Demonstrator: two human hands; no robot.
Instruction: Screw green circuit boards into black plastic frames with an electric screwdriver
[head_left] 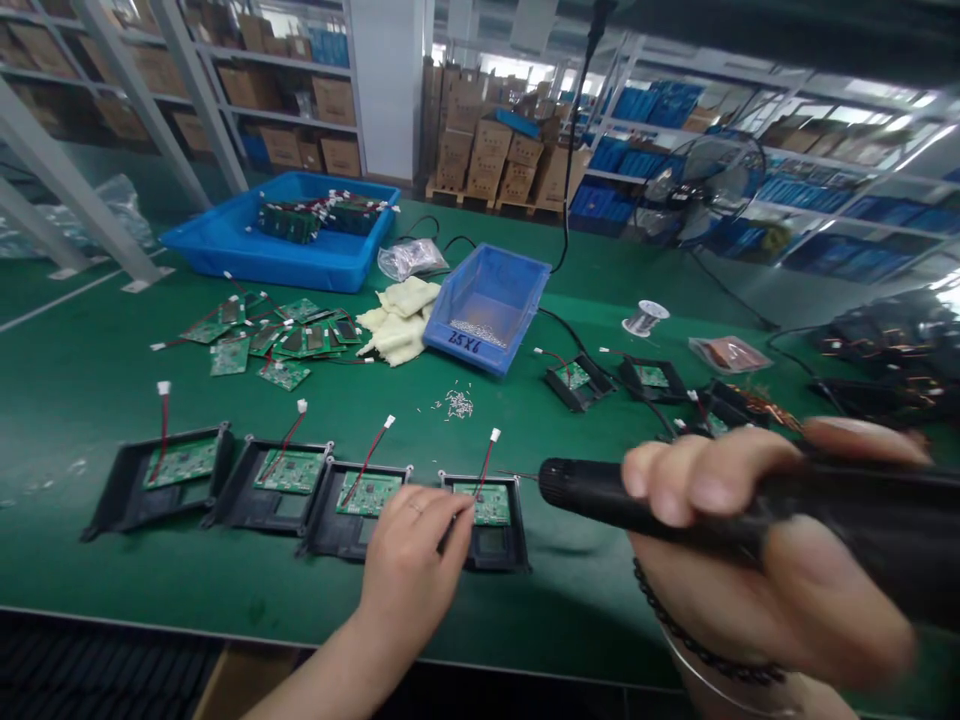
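My right hand is wrapped round a black electric screwdriver, whose thin bit points left over the rightmost black housing of the front row. My left hand is at that housing, fingers bent together by the left edge of its green circuit board; anything between the fingertips is hidden. A red and black wire with a white plug rises from this board. Three more black housings with boards stand to the left, one of them partly behind my left hand. Small screws lie in a pile beyond.
A blue bin with screws stands beyond the pile, beside yellow cloths. Loose boards and a blue tray are at the left. Solder wire and more housings are at the right. A black cable hangs down.
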